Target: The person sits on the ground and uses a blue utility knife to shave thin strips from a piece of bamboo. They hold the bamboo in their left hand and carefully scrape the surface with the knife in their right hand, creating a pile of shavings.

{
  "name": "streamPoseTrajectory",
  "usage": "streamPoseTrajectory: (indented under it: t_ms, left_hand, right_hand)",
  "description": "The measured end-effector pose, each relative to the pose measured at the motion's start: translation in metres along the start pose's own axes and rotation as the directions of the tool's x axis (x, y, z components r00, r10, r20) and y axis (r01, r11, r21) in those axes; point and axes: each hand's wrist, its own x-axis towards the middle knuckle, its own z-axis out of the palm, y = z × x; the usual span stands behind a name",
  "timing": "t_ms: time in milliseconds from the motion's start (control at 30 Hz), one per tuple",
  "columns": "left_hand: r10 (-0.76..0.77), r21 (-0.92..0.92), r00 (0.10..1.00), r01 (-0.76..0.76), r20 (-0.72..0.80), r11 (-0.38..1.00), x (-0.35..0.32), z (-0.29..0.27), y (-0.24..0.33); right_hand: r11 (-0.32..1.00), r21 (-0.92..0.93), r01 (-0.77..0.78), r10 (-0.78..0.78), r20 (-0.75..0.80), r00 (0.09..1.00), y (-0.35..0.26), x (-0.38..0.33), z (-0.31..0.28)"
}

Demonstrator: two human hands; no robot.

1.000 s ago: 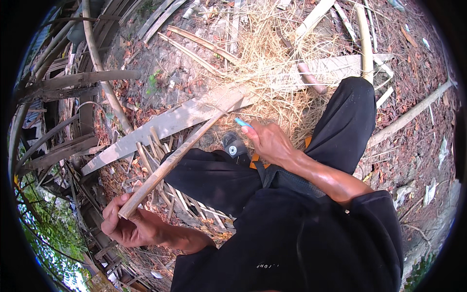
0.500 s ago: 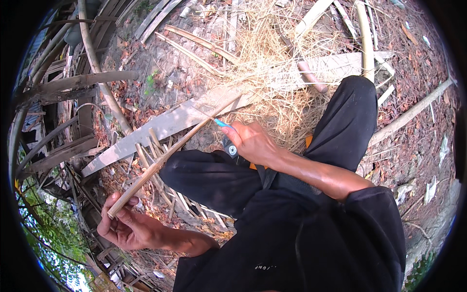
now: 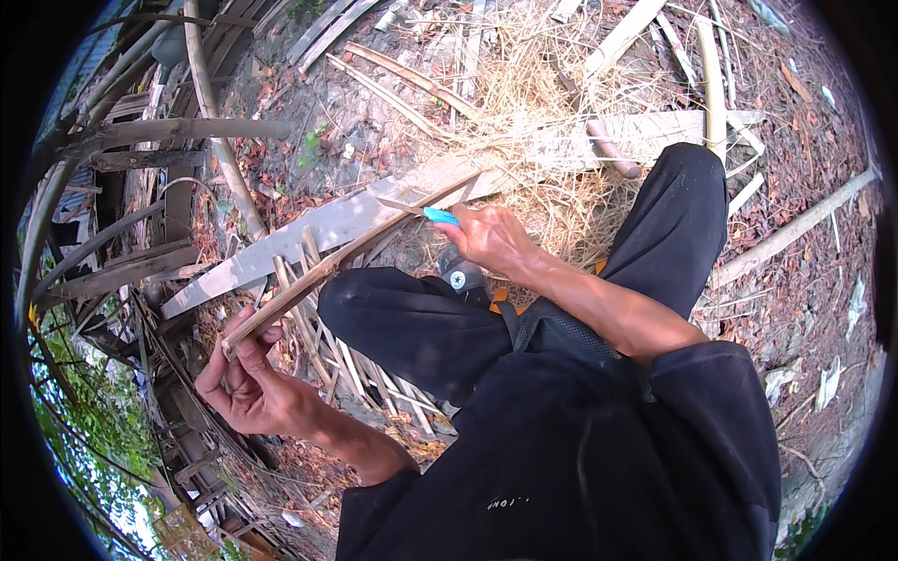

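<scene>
My left hand [image 3: 254, 379] is closed around the near end of a long wooden strip [image 3: 323, 271], which slants up and to the right across the board. In my right hand [image 3: 491, 236] is a knife [image 3: 440, 216] with a turquoise handle. Its thin blade points left and lies by the strip's upper part; whether it touches the wood I cannot tell. The strip's far end rests over a flat grey board [image 3: 309, 234] on the ground. Pale curled shavings [image 3: 533, 168] lie heaped beyond my right hand.
A larger blade with a brown wooden handle [image 3: 613, 148] lies on the shavings. Several split strips [image 3: 304, 309] are stacked beside my left knee. Bent poles and a wooden frame [image 3: 140, 252] stand at the left. A long pole [image 3: 795, 229] lies at the right.
My left hand has moved up and slightly right, raising the strip's near end. The strip has turned a little, and the knife's turquoise handle shows more broadly.
</scene>
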Motion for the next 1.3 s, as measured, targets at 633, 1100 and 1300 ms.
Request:
streamPoseTrajectory:
  t_ms: [633, 1100, 1300]
  left_hand:
    - [-0.038, 0.015, 0.998, 0.038, 0.055, 0.999, -0.019, -0.026, 0.011]
    - [-0.118, 0.031, 0.992, 0.116, 0.049, 0.993, -0.007, -0.035, 0.036]
    - [-0.017, 0.010, 0.998, 0.016, 0.055, 1.000, -0.014, 0.008, 0.014]
  right_hand:
    - [0.959, 0.123, -0.255, 0.211, 0.288, 0.934, -0.012, -0.026, 0.007]
    - [0.895, -0.431, -0.114, 0.203, 0.166, 0.965, 0.066, -0.073, -0.008]
    - [0.909, 0.120, -0.399, 0.330, 0.380, 0.864, 0.013, -0.008, -0.041]
